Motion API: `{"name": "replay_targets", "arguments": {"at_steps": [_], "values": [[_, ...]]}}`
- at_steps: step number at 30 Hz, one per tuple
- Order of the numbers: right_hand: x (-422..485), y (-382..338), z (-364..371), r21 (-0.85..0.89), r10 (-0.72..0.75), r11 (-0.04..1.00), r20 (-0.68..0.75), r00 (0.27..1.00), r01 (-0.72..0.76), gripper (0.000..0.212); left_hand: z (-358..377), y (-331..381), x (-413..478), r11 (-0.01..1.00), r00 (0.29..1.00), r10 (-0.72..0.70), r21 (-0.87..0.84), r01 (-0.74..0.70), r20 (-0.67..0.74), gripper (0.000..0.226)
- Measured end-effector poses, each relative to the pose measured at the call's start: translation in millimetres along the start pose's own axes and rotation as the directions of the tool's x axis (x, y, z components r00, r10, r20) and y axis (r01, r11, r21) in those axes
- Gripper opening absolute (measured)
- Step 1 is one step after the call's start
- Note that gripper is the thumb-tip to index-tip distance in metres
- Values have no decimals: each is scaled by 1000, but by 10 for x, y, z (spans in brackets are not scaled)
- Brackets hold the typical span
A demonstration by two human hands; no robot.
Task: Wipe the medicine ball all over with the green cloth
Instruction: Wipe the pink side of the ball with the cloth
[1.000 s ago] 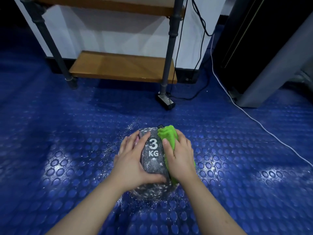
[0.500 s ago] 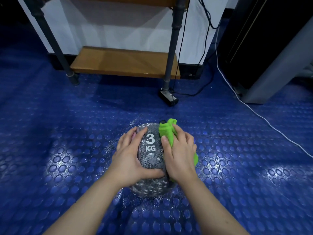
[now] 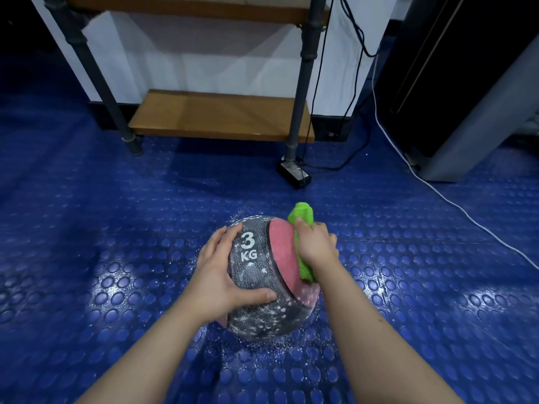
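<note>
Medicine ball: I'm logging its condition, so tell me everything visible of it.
The round, rubbery-looking medicine ball is dark grey with a textured skin, a white "3 KG" print and a pink side panel; white flecks cover its lower part. It rests on the blue studded floor. The left hand grips its left side, thumb across the front; the right hand presses the green cloth against the pink panel.

Gym; studded rubber floor (image 3: 87, 258), medicine ball (image 3: 253, 275)

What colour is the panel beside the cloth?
Pink: the ball has that panel against the green cloth; head view.
</note>
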State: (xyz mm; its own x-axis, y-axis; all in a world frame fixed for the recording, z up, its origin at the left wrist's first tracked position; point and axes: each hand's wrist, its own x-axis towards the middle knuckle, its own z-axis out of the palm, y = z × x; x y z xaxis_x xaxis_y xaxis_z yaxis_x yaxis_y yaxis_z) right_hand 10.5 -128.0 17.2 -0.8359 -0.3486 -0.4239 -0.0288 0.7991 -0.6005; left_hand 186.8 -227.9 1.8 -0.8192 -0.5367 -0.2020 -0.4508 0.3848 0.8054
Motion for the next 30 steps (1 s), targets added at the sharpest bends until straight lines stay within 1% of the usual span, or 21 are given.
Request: {"name": "replay_targets", "arguments": {"at_steps": [1,3,5,8,9,10,11,12,13,14,15,16,17,18,21,22,23,25,27,28,30], "values": [[-3,30,0,13,22,1000,16,1000,-22,58,-13,-14,-17,1000,1000,11,-3,-11,10,136],[-27,71,7,-29,-2,1000,33,999,3,58,-92,-3,-28,1000,999,8,11,-9,52,136],[-107,81,0,-34,-11,999,35,999,12,61,-200,81,-32,994,992,-37,105,24,124,141],[-180,107,-27,-11,-33,999,56,998,34,68,-238,269,-69,967,981,-50,254,1,186,149],[-199,111,-44,23,-30,999,54,998,29,68,-207,316,-80,960,980,-55,279,-1,192,148],[-202,119,-68,110,-29,994,41,999,24,66,-167,344,-93,953,979,-65,304,3,195,148],[-209,122,-95,207,-40,978,14,999,36,60,-123,352,-101,945,979,-73,326,7,190,147],[-232,117,-127,270,-86,958,-44,995,94,51,-91,348,-100,942,981,-71,337,7,180,146],[-276,110,-159,255,-179,946,-106,978,201,44,-76,344,-90,943,984,-64,334,4,168,144],[-331,104,-168,163,-297,934,-136,945,317,41,-75,342,-79,947,986,-57,322,4,156,141],[-361,135,-126,38,-413,907,-128,902,420,37,-80,341,-67,950,988,-55,312,6,146,138],[-433,154,-71,-74,-498,867,-104,861,492,35,-84,338,-54,952,989,-53,305,9,138,137],[-503,180,16,-147,-547,834,-98,831,532,36,-82,331,-42,954,990,-52,299,10,132,136],[-585,197,110,-192,-593,801,-124,796,567,37,-80,325,-30,956,990,-48,293,8,130,135],[-691,188,275,-241,-649,760,-247,720,603,41,-73,301,-3,957,991,-46,290,8,125,138],[-652,161,278,-240,-646,763,-253,720,600,40,-75,295,7,957,991,-53,291,16,122,144],[-586,131,262,-220,-628,777,-235,741,589,38,-71,290,23,957,991,-62,289,26,118,150],[-443,35,204,-168,-570,820,-170,804,546,35,-71,292,40,958,990,-78,283,43,115,156],[-333,-61,151,-155,-500,862,-119,858,482,33,-76,304,42,959,989,-82,280,44,126,155],[-310,-97,137,-167,-478,873,-102,872,459,33,-78,314,41,958,988,-85,282,45,130,154],[-319,-109,139,-195,-473,873,-113,874,448,33,-81,338,43,954,986,-94,295,50,138,153]]}}
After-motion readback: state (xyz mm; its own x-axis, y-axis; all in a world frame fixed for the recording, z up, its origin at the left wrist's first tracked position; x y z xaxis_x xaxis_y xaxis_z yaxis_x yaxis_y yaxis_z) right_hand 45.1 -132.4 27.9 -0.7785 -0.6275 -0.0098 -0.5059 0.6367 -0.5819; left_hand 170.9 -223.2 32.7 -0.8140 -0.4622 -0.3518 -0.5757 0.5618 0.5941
